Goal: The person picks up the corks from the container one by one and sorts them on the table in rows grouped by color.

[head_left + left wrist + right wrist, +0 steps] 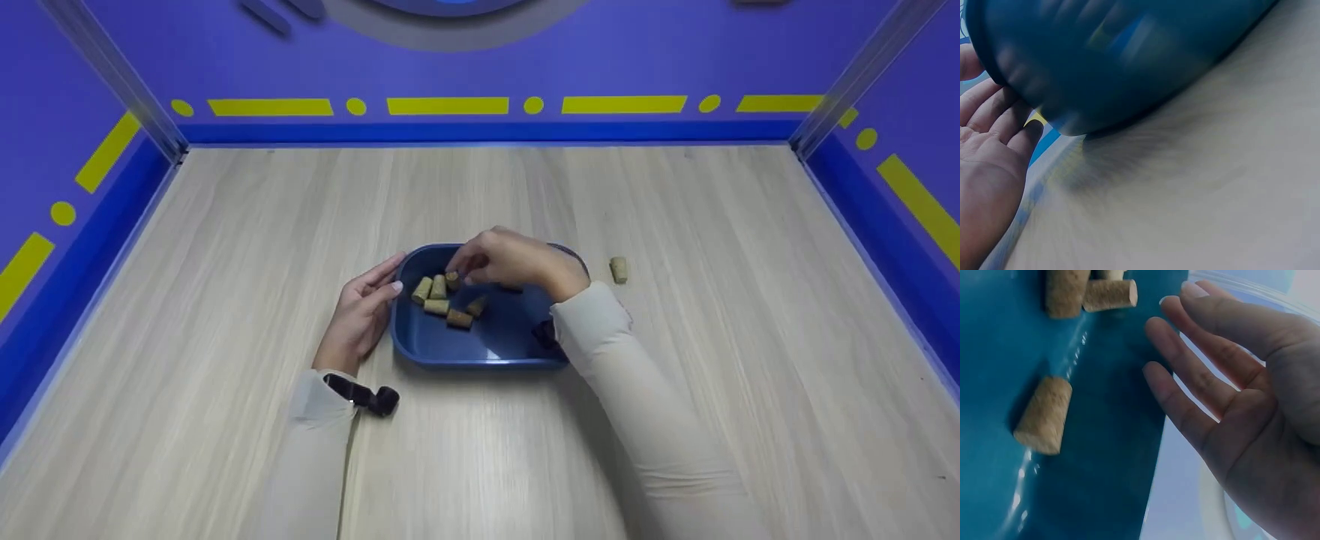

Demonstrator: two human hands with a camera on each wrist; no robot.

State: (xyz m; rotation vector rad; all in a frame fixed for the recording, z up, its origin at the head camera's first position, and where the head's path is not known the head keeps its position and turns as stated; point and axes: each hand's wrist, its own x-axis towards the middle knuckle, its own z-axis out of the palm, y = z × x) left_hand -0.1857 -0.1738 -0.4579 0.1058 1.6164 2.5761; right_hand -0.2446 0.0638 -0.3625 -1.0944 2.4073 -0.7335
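Observation:
A dark blue rectangular box [495, 363] stands on the table, holding several tapered corks. My left hand [358, 315] grips its left rim, thumb over the edge and fingers along the outer wall, as the left wrist view [988, 146] also shows. Over the box's back left part, my right hand [506, 259] has its fingertips beside an upright cork [452, 282]. In the right wrist view its fingers [1185, 379] are loosely bent, with no cork visible between them. A single cork [1044, 416] lies on the box floor there, apart from a cluster [1109, 295].
One more cork [619, 270] rests on the wooden table [225, 315], right of the box. Purple-blue panels with yellow marks [448, 106] wall the table at the back and both sides. My right forearm [660, 420] reaches across the box's right end.

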